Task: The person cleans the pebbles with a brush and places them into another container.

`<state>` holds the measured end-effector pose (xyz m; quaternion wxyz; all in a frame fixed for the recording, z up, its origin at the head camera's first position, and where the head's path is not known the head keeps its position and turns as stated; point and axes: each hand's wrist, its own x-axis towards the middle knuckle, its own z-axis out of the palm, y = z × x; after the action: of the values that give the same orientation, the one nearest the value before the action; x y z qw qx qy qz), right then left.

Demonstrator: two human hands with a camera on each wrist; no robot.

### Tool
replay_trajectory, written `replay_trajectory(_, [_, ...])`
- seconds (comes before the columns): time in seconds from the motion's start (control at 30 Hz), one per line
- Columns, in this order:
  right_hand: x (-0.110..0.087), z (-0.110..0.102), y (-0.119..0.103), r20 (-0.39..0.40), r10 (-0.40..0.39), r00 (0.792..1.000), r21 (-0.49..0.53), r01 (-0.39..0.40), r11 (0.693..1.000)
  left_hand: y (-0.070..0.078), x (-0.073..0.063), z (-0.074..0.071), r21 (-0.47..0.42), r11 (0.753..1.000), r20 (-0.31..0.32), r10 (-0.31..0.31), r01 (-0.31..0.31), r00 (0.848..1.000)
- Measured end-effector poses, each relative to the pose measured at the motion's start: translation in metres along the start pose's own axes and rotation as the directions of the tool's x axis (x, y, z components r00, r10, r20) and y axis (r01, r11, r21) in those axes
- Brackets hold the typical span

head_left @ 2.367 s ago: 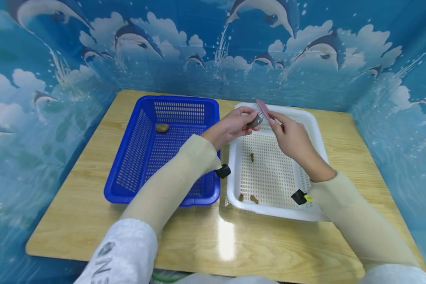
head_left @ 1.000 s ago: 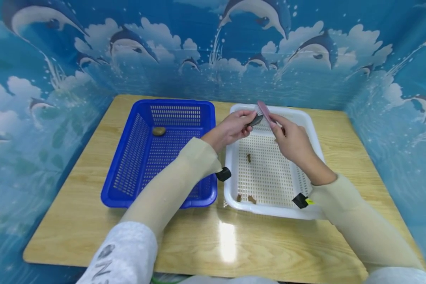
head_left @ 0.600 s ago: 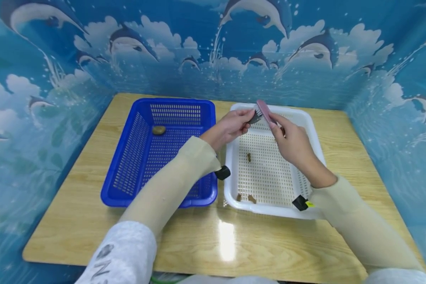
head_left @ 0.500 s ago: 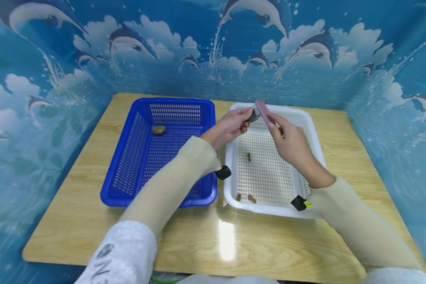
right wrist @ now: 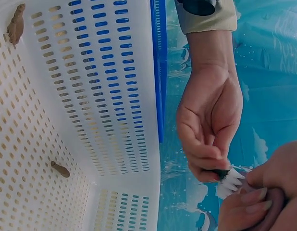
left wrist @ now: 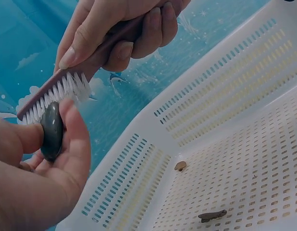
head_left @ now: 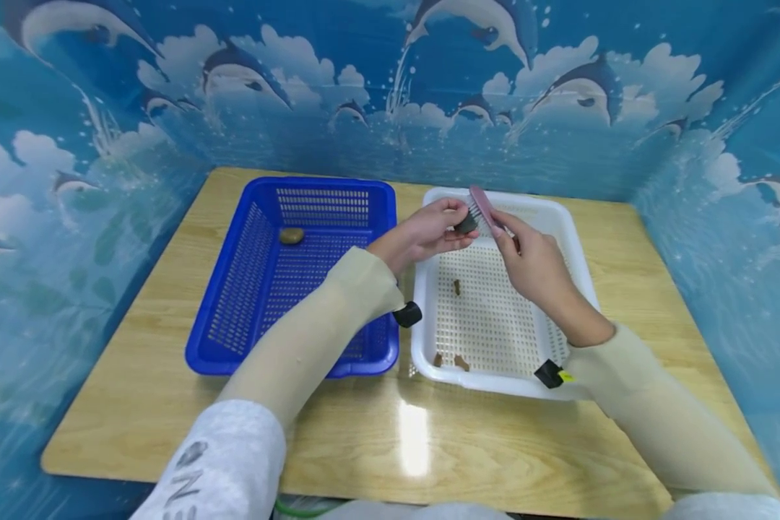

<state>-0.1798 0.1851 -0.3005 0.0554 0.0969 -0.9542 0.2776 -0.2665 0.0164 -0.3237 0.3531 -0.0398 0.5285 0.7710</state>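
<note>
A smooth, dark grey stone [head_left: 466, 222] is pinched between the thumb and fingers of my left hand [head_left: 429, 231], above the far part of the white basket [head_left: 494, 310]. My right hand [head_left: 534, 263] grips a pink brush [head_left: 482, 203] by its handle, thumb along its back. White bristles [left wrist: 74, 86] face the stone and appear to touch its upper edge in the left wrist view. Fingers cover part of the stone, and the right hand hides much of the handle.
Several brown bits lie in the white basket, one [head_left: 461, 362] near its front edge and another [head_left: 457, 287] farther back. To the left stands a blue basket [head_left: 325, 198] with a brown stone [head_left: 292, 235] inside. Both baskets rest on a wooden table [head_left: 338, 440].
The stone has turned in my left hand, whose lower fingers now reach farther out beneath it. The brush has shifted slightly back and forth against the stone. Both baskets stay put.
</note>
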Motion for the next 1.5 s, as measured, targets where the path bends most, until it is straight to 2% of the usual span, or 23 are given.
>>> replay_trajectory(0.1, [0.0,-0.0027,0.002,0.009,0.012,1.0,-0.007,-0.012,1.0,0.0,-0.0009,0.0032,0.039,0.999,0.054,-0.001,-0.001,0.999])
replay_trajectory(0.23, [0.0023,-0.0058,0.0044,0.01,0.02,1.0,-0.004,-0.02,1.0,-0.0005,0.0006,0.006,0.077,0.997,0.071,0.008,-0.013,0.997])
replay_trajectory(0.53, [0.0028,-0.0079,0.0056,0.018,0.052,0.998,0.011,-0.053,0.999,-0.0012,0.0058,0.0071,0.058,0.998,-0.052,0.016,-0.013,0.999])
replay_trajectory(0.83, [-0.001,-0.0052,0.0003,0.007,0.019,1.0,0.0,-0.019,1.0,-0.0006,0.0025,0.0095,-0.022,0.999,-0.062,0.026,-0.028,0.998])
replay_trajectory(1.03, [-0.0022,-0.0038,-0.001,-0.003,-0.002,1.0,0.007,0.002,1.0,-0.0003,0.0069,0.0046,-0.066,0.996,-0.172,0.039,-0.052,0.984])
replay_trajectory(1.1, [-0.0016,-0.0032,-0.0009,-0.005,-0.002,1.0,0.006,0.002,1.0,-0.0004,0.0071,0.0036,-0.049,0.997,-0.184,0.049,-0.059,0.982])
replay_trajectory(1.27, [0.001,-0.0026,0.0015,-0.008,0.012,1.0,0.002,-0.012,1.0,-0.002,0.0068,0.0048,0.02,0.998,-0.101,0.062,-0.06,0.993])
replay_trajectory(1.37, [0.003,-0.0029,0.0034,-0.011,0.014,1.0,0.004,-0.014,1.0,-0.003,0.0065,0.0055,0.011,0.999,-0.053,0.046,-0.046,0.998])
replay_trajectory(1.5, [0.0043,-0.0033,0.0051,0.004,0.026,1.0,0.022,-0.026,0.999,-0.0044,0.0059,0.004,0.01,1.0,-0.022,0.029,-0.029,0.999])
